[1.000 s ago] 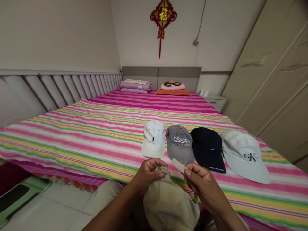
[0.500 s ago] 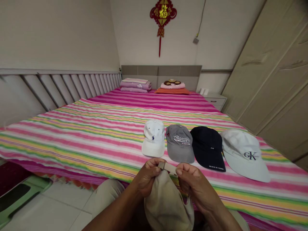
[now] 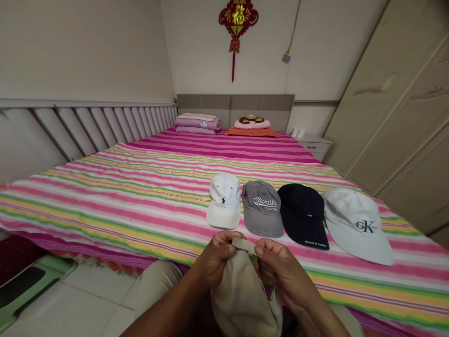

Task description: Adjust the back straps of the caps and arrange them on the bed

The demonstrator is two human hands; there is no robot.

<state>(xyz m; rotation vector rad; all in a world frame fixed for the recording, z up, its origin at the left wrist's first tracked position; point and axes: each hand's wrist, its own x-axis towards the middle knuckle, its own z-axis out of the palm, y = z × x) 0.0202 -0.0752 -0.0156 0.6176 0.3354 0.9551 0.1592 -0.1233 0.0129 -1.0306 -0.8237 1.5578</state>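
Both my hands hold up a beige cotton cap (image 3: 243, 299) just above my lap, its crown hanging down. My left hand (image 3: 215, 258) pinches one end of the cap's rear adjuster strap (image 3: 243, 245), and my right hand (image 3: 280, 267) pinches the other end. Beyond my fingers, a row lies on the bed: a white polo cap (image 3: 224, 201), a grey "Always" cap (image 3: 262, 208), a navy cap (image 3: 302, 215) and a pale "CK" cap (image 3: 356, 227). The grey and navy caps are nearest my hands, a little apart from them.
The caps rest on a bed with a pink, yellow and green striped sheet (image 3: 122, 210). Folded bedding (image 3: 198, 124) and a pillow (image 3: 251, 125) lie by the headboard. A slatted wall panel (image 3: 87, 128) runs along the left, a wardrobe (image 3: 386, 107) stands right, and a green stool (image 3: 24, 290) sits on the floor.
My hands have drawn closer together, and the two strap ends, apart a second ago, now meet between my fingers. The cap hangs slightly lower and narrower. The row of caps is unmoved.
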